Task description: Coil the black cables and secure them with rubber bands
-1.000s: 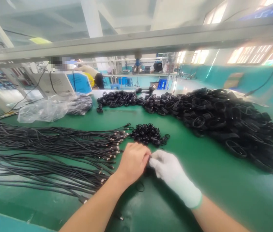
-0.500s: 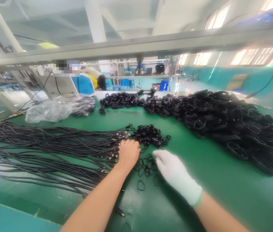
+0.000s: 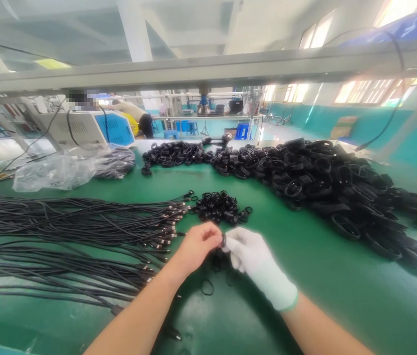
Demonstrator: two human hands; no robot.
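My left hand [image 3: 200, 246], bare, is closed in a pinch with thumb and forefinger together. Facing it, my right hand [image 3: 247, 251] wears a white glove, and its fingers are pinched too. A small black piece [image 3: 224, 240] shows between the two sets of fingertips; it is too small to name. Just beyond the hands lies a heap of small black rings [image 3: 220, 207]. One loose black ring [image 3: 207, 287] rests on the green tabletop [image 3: 201, 320] below them. To the left, many black cables [image 3: 83, 217] lie side by side, their metal plugs pointing at my left hand.
A large pile of black coiled cables [image 3: 315, 177] spreads along the back and right. Clear plastic bags [image 3: 56, 170] lie at the back left, before a blue-and-white machine [image 3: 86, 128]. A metal beam [image 3: 193, 74] crosses above the table. Another person [image 3: 136, 116] bends over in the background.
My hands, apart before, have come together at the fingertips. The left drew back from the ring heap; the right shifted left. A small black piece now shows between them.
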